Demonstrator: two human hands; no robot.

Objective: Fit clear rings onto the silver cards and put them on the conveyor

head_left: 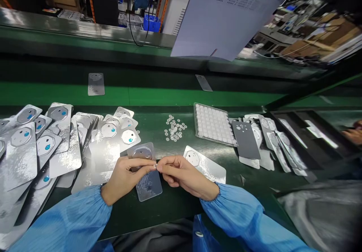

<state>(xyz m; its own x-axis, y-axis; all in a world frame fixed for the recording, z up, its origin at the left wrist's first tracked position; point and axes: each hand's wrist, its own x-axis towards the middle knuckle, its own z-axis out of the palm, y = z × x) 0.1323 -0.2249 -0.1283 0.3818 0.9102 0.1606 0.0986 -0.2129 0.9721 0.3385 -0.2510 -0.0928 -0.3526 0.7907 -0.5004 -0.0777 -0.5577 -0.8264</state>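
My left hand [128,174] and my right hand [183,173] meet fingertip to fingertip, each in a pinch. Between them is a tiny whitish piece [155,166], too small to make out fully. Under the fingers lies a flat metal plate [149,187] with rounded corners and an octagonal outline near its far end. Another silver plate [210,167] with a white octagonal patch lies just beyond my right hand. Farther back, loose small translucent rings [175,128] are scattered on the green bench. Fingers hide part of the nearer plate.
Silver plates [21,158] with blue marks pile up on the left. A tray of white pieces [213,123] stands at the back right, beside a dark grey plate [246,139] and more silver plates [273,139]. A white panel [223,22] hangs overhead. At right a person's hand [355,133] shows.
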